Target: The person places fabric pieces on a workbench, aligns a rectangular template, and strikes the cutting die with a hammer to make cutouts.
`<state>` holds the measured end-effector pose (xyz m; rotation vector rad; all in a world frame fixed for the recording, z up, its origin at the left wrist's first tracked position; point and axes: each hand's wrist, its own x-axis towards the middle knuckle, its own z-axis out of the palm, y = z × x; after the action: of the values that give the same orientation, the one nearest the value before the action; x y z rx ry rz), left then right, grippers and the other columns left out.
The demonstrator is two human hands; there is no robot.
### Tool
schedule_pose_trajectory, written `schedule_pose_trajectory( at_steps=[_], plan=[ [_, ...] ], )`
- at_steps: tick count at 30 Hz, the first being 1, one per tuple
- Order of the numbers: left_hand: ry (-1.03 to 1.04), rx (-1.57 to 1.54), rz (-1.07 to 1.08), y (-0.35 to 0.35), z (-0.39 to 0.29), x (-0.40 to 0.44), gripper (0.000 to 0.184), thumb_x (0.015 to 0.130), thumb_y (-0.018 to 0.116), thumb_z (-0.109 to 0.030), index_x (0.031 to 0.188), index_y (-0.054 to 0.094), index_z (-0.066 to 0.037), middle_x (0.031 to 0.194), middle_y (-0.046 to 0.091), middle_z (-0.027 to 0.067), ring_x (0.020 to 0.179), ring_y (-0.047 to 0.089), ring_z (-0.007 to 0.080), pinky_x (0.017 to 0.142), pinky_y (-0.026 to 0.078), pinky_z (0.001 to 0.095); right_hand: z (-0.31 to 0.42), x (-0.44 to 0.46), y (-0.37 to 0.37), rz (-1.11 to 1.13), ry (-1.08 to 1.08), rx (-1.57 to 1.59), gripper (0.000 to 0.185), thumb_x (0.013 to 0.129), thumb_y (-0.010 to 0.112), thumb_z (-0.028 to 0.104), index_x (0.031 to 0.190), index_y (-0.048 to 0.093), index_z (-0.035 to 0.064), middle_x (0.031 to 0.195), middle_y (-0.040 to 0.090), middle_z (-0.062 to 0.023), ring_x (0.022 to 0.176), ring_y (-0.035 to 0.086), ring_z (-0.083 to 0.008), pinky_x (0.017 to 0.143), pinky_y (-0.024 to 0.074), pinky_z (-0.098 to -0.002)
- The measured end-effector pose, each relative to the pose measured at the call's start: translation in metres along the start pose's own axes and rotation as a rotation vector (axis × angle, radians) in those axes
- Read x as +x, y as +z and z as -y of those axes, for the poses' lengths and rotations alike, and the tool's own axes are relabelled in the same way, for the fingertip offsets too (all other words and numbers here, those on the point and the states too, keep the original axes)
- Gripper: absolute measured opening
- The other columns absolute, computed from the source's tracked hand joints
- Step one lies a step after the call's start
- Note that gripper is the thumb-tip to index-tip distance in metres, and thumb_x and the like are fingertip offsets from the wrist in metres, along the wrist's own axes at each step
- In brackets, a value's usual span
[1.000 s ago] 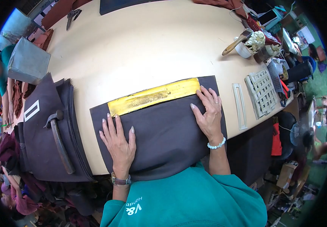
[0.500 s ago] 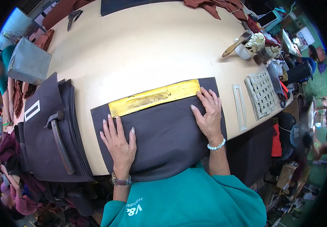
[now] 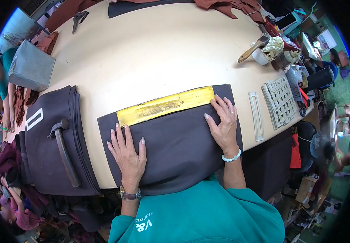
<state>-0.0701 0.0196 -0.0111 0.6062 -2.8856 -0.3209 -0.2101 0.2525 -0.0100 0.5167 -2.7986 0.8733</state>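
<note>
A dark sheet of material [image 3: 175,141] lies on the pale table and hangs down toward my body. Across its far part rests a yellow strip [image 3: 165,106] with a brown, worn middle. My left hand [image 3: 127,156] lies flat on the sheet, fingers spread, its fingertips at the strip's left end. Flat on the right side of the sheet is my right hand [image 3: 223,123], fingers apart, with fingertips by the strip's right end. Neither hand grips anything.
On the left, a hammer [image 3: 64,152] and a white frame [image 3: 34,118] lie on stacked dark sheets [image 3: 47,166]. To the right are a long pale frame [image 3: 256,116], slotted templates [image 3: 279,101] and a brush [image 3: 254,47] over a white bowl [image 3: 260,56]. Co-workers sit or stand around.
The raised top corner of the stacked dark sheets on the left has dropped down. Part of a hand now shows at the table's far edge. My hands have hardly moved.
</note>
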Motion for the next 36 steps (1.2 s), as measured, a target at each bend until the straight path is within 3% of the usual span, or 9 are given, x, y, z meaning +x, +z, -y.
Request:
schedule_pose_trajectory(
  at_steps=[10, 36],
  plan=[
    [0.034, 0.001, -0.044, 0.0008, 0.0006, 0.0001, 0.058, 0.087, 0.054, -0.029, 0.135, 0.037, -0.001, 0.141, 0.030, 0.0222, 0.131, 0.025, 0.0402, 0.104, 0.019, 0.0571, -0.0007, -0.0001, 0.0003, -0.019, -0.021, 0.000, 0.043, 0.077, 0.065, 0.023, 0.116, 0.059, 0.0057, 0.128, 0.051, -0.0096, 0.125, 0.037, -0.0318, 0.106, 0.0213, -0.0495],
    [0.042, -0.026, -0.043, -0.0001, 0.0067, 0.0000, 0.058, 0.087, 0.053, -0.034, 0.134, 0.039, -0.002, 0.140, 0.033, 0.0206, 0.130, 0.027, 0.0378, 0.103, 0.021, 0.0580, -0.0028, 0.0007, 0.0032, -0.063, -0.091, -0.022, 0.039, 0.078, 0.064, 0.020, 0.113, 0.060, 0.0029, 0.125, 0.054, -0.0114, 0.121, 0.041, -0.0341, 0.103, 0.0256, -0.0467]
  ],
)
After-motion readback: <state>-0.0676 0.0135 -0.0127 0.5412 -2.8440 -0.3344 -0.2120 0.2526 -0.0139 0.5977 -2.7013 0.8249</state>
